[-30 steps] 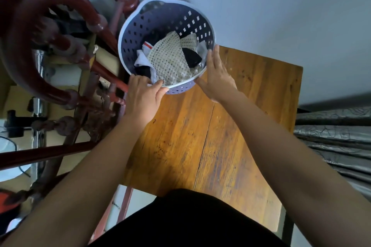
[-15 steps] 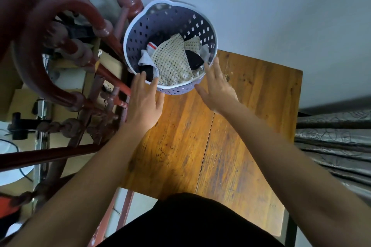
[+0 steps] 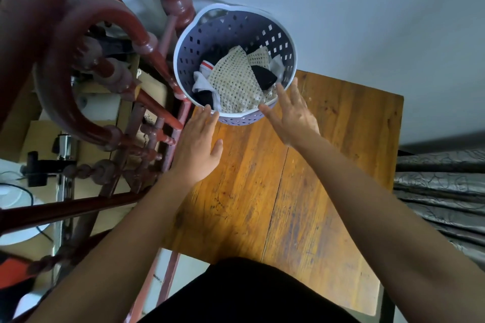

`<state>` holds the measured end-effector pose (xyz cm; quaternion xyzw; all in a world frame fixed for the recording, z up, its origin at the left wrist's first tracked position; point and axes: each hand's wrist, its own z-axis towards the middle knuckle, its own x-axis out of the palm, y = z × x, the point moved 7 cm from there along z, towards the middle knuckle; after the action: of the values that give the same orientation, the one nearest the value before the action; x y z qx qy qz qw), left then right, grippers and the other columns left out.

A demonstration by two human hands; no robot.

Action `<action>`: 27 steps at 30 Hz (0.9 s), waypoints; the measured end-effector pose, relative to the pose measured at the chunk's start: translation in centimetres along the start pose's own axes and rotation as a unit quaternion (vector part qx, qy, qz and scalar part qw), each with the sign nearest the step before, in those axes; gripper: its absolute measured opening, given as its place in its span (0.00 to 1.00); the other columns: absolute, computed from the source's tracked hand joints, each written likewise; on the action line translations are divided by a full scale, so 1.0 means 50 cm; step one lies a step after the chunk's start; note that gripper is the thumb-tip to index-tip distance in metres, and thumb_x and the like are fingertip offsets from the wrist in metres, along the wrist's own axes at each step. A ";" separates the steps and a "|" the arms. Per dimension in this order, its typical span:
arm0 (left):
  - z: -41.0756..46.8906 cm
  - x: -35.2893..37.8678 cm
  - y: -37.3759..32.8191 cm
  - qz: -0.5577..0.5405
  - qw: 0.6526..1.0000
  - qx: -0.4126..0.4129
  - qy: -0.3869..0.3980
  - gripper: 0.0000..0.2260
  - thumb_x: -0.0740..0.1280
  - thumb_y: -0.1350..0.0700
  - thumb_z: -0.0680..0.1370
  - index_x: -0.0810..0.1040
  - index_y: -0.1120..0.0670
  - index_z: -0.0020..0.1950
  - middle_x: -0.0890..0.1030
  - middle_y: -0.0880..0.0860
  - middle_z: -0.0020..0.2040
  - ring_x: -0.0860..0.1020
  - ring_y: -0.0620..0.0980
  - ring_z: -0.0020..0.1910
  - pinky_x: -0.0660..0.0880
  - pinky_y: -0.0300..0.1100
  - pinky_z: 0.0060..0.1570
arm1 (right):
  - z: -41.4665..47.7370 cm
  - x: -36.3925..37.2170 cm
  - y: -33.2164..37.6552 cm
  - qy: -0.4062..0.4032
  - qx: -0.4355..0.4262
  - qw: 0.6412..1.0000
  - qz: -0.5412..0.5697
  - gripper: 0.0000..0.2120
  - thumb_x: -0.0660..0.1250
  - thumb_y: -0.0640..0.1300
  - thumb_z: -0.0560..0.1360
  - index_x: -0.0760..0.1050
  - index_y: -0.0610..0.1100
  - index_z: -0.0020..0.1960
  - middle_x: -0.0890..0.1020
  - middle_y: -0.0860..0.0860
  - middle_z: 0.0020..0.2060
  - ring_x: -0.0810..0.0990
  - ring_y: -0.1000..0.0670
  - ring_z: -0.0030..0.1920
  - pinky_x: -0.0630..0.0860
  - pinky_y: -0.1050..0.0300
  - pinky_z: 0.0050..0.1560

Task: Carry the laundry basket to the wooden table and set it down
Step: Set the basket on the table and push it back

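Note:
A round lavender laundry basket (image 3: 225, 31) with a white rim and small square holes stands on the far left corner of the wooden table (image 3: 328, 165). It holds a cream mesh cloth (image 3: 236, 84) and dark and white garments. My left hand (image 3: 198, 144) hovers flat just in front of the rim, fingers apart, fingertips close to it. My right hand (image 3: 291, 113) is spread open at the basket's right front, fingertips at the rim, gripping nothing.
Dark red turned-wood furniture (image 3: 105, 65) crowds the table's left side, right against the basket. A pale wall (image 3: 367, 21) rises behind. Grey patterned fabric (image 3: 441, 191) lies at the right. Cardboard boxes (image 3: 105, 110) and cables sit below at the left.
Both hands have let go of the basket's rim and drawn back a little with fingers spread. The basket stays put on the table's far corner.

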<state>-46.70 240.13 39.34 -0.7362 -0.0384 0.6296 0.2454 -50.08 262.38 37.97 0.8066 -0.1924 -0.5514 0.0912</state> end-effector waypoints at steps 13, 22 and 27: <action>0.102 -0.062 -0.017 0.005 0.988 0.030 -0.152 0.16 0.66 0.57 0.83 0.82 0.64 0.39 0.80 0.61 0.34 0.79 0.59 0.37 0.71 0.47 0.35 | -0.021 0.031 0.019 -0.014 0.010 0.999 0.039 0.41 0.50 0.70 0.82 0.40 0.54 0.87 0.40 0.50 0.87 0.61 0.43 0.84 0.85 0.44 0.52; 0.075 -0.028 -0.007 0.021 0.990 0.098 -0.098 0.09 0.67 0.61 0.82 0.86 0.63 0.56 0.88 0.59 0.46 0.83 0.61 0.45 0.78 0.57 0.52 | -0.010 0.010 0.004 -0.006 0.002 0.999 0.032 0.39 0.49 0.70 0.83 0.43 0.54 0.87 0.41 0.51 0.87 0.55 0.45 0.86 0.79 0.42 0.65; 0.088 -0.038 -0.034 0.023 0.985 0.113 -0.128 0.07 0.73 0.71 0.75 0.88 0.63 0.50 0.86 0.59 0.34 0.82 0.59 0.32 0.80 0.50 0.38 | -0.022 0.013 0.015 -0.042 0.011 0.997 0.070 0.33 0.50 0.64 0.86 0.48 0.56 0.87 0.46 0.51 0.87 0.61 0.43 0.84 0.82 0.44 0.61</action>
<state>-50.84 242.30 41.37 -0.6174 0.0189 0.7247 0.3054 -49.01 261.37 38.07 0.7683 -0.2585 -0.5746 0.1128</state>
